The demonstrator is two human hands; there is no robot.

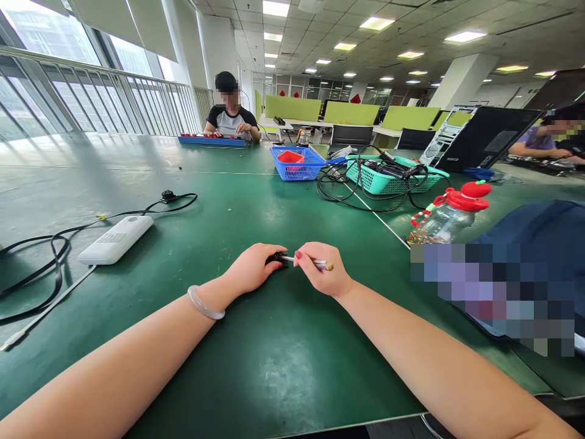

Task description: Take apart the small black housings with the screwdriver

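My left hand (pixel 254 267) is closed around a small black part (pixel 276 258) on the green table (pixel 274 341). Its fingers cover much of that part, so its exact kind is hidden. In my right hand (pixel 323 268) is a thin screwdriver (pixel 325 265) with a clear handle and a yellowish end, held like a pen. The shaft points left, and its tip meets the black part or lies right beside it; I cannot tell which. A pale bangle (pixel 205 303) circles my left wrist.
A white power bank (pixel 117 240) with cables lies left. Ahead are a blue basket (pixel 297 164) and a green basket (pixel 379 180) with black cables. At right stand a red-lidded bottle (pixel 450 213) and dark blue cloth (pixel 539 238). Across the table sits a person (pixel 232 116).
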